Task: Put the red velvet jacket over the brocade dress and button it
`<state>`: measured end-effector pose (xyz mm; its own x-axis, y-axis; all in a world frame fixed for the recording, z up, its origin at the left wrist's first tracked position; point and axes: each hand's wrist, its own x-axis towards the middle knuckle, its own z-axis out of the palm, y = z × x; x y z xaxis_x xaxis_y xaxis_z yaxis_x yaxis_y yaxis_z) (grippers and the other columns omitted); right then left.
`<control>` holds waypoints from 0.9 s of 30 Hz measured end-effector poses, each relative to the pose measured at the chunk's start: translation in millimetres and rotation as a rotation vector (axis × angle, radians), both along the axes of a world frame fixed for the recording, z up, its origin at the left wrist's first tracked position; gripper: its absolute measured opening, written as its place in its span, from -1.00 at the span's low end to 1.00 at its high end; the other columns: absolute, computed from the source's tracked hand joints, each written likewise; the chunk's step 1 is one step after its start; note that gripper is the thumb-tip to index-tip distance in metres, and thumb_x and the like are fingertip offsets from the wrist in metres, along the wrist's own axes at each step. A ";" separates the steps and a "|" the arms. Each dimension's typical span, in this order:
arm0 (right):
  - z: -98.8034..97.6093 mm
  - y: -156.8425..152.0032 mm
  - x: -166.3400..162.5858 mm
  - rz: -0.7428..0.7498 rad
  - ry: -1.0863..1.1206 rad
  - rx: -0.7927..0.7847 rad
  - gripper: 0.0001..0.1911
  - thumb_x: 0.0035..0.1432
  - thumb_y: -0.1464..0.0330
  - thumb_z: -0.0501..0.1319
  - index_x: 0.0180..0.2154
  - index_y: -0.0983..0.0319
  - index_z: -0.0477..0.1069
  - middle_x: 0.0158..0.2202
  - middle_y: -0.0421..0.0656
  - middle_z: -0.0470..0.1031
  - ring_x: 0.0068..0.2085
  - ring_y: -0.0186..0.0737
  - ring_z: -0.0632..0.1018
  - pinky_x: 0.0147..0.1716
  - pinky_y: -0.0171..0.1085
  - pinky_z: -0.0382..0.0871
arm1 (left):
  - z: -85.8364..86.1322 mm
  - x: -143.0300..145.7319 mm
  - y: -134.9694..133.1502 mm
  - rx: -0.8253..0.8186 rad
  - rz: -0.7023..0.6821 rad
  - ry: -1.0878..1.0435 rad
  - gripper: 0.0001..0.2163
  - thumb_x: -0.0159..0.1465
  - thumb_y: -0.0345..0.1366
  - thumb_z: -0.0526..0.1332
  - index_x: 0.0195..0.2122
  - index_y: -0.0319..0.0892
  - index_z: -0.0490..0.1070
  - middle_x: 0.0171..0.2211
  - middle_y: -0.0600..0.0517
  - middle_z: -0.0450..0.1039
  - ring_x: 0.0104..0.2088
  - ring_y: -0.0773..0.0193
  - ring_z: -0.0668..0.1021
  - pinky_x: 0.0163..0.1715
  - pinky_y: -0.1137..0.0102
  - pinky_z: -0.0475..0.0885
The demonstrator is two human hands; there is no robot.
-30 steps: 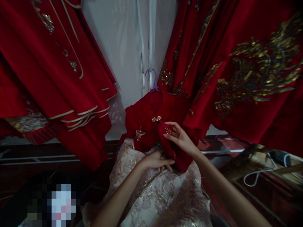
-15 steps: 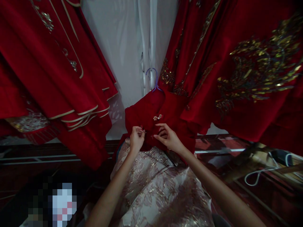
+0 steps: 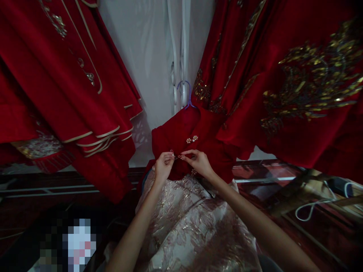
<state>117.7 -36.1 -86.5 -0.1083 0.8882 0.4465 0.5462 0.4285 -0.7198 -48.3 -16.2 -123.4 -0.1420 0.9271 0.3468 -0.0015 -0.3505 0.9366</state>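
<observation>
A red garment [image 3: 210, 128] lies in front of me, its upper end on a purple hanger [image 3: 189, 99]. Flower-shaped beaded ornaments [image 3: 192, 139] sit on its front, and another shows below my right fingers. My left hand [image 3: 165, 164] pinches something too small to make out, close above the garment. Facing it, my right hand [image 3: 198, 161] has thumb and forefinger pressed together on a tiny item I cannot identify. The fingertips of both hands almost meet. Pale brocade cloth with a shiny floral pattern [image 3: 181, 215] spreads beneath my forearms.
Red garments with light piping [image 3: 68, 83] hang at left. At right hangs red clothing with gold sequin embroidery [image 3: 309, 75]. White straps [image 3: 184, 45] run down the pale surface behind. A white cord loop [image 3: 304, 213] lies at lower right, near wooden pieces.
My right hand has moved left, up to my left hand, and its thumb and forefinger have closed. My left hand stays nearly in place. The view has shifted slightly.
</observation>
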 end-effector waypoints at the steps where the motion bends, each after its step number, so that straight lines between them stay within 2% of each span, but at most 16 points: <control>1: 3.2 -0.1 -2.4 0.004 0.039 0.018 -0.75 0.10 0.25 0.19 -0.19 0.18 0.50 -0.26 -0.15 0.54 -0.41 -0.33 0.51 -0.41 -0.36 0.38 | 0.8 0.7 0.2 0.005 -0.003 -0.013 -0.83 0.01 -0.39 0.27 -0.34 -0.23 0.39 -0.41 0.00 0.49 -0.38 0.36 0.54 -0.31 0.45 0.43; 6: 9.9 0.9 -15.3 -0.048 -0.007 0.076 -0.75 0.06 0.27 0.23 -0.20 0.19 0.53 -0.40 -0.15 0.49 -0.55 -0.39 0.44 -0.49 -0.38 0.34 | 7.2 5.0 -1.2 0.034 -0.011 -0.029 -0.84 0.02 -0.42 0.26 -0.33 -0.25 0.40 -0.37 -0.03 0.51 -0.34 0.34 0.56 -0.26 0.41 0.46; 12: 4.6 6.8 -20.2 -0.066 -0.003 0.073 -0.77 0.09 0.30 0.20 -0.20 0.19 0.53 -0.42 -0.15 0.49 -0.56 -0.40 0.44 -0.46 -0.38 0.36 | 5.3 5.4 -1.5 0.018 -0.029 -0.050 -0.79 0.02 -0.32 0.31 -0.31 -0.26 0.44 -0.31 -0.08 0.54 -0.31 0.30 0.58 -0.19 0.36 0.47; 16: 1.4 7.4 -22.2 -0.105 -0.009 0.133 -0.78 0.10 0.30 0.19 -0.21 0.18 0.53 -0.38 -0.14 0.47 -0.48 -0.36 0.47 -0.40 -0.36 0.38 | 1.0 1.6 2.7 -0.014 -0.042 -0.045 -0.78 0.02 -0.31 0.31 -0.31 -0.28 0.47 -0.32 -0.09 0.55 -0.31 0.27 0.59 -0.17 0.33 0.48; 20: -0.6 9.4 -23.4 -0.131 -0.028 0.146 -0.77 0.11 0.31 0.17 -0.20 0.17 0.53 -0.40 -0.15 0.44 -0.47 -0.35 0.46 -0.38 -0.33 0.39 | 3.1 -3.4 8.2 0.002 -0.091 0.058 -0.84 0.04 -0.30 0.29 -0.36 -0.26 0.47 -0.35 -0.07 0.55 -0.34 0.28 0.58 -0.21 0.34 0.48; 22: 0.1 10.3 -21.3 -0.070 0.024 0.119 -0.75 0.12 0.32 0.15 -0.16 0.16 0.49 -0.33 -0.14 0.47 -0.42 -0.34 0.49 -0.34 -0.33 0.42 | 3.3 -5.2 9.7 0.034 -0.147 0.115 -0.87 0.06 -0.33 0.26 -0.36 -0.24 0.45 -0.34 -0.05 0.54 -0.34 0.30 0.57 -0.21 0.35 0.48; 24: 0.7 9.2 -15.0 0.060 0.128 0.051 -0.72 0.14 0.33 0.12 -0.10 0.16 0.43 -0.22 -0.14 0.49 -0.30 -0.33 0.53 -0.27 -0.33 0.44 | -0.4 -6.3 8.6 0.049 -0.172 0.125 -0.85 0.08 -0.39 0.23 -0.29 -0.22 0.41 -0.32 -0.04 0.52 -0.33 0.32 0.56 -0.22 0.35 0.47; 26: -0.5 4.7 -3.8 0.159 0.231 -0.019 -0.72 0.15 0.36 0.08 -0.08 0.17 0.37 -0.16 -0.15 0.49 -0.20 -0.32 0.53 -0.20 -0.33 0.43 | -9.1 -7.1 3.6 0.058 -0.118 0.138 -0.78 0.07 -0.46 0.18 -0.23 -0.21 0.35 -0.30 -0.04 0.49 -0.30 0.32 0.55 -0.22 0.34 0.47; 27: -2.5 0.9 3.2 0.161 0.264 -0.036 -0.74 0.14 0.38 0.08 -0.11 0.18 0.36 -0.16 -0.15 0.49 -0.17 -0.32 0.53 -0.18 -0.32 0.43 | -15.1 -7.6 -0.4 0.070 -0.055 0.176 -0.75 0.06 -0.49 0.17 -0.21 -0.20 0.34 -0.28 -0.04 0.47 -0.27 0.31 0.54 -0.19 0.32 0.45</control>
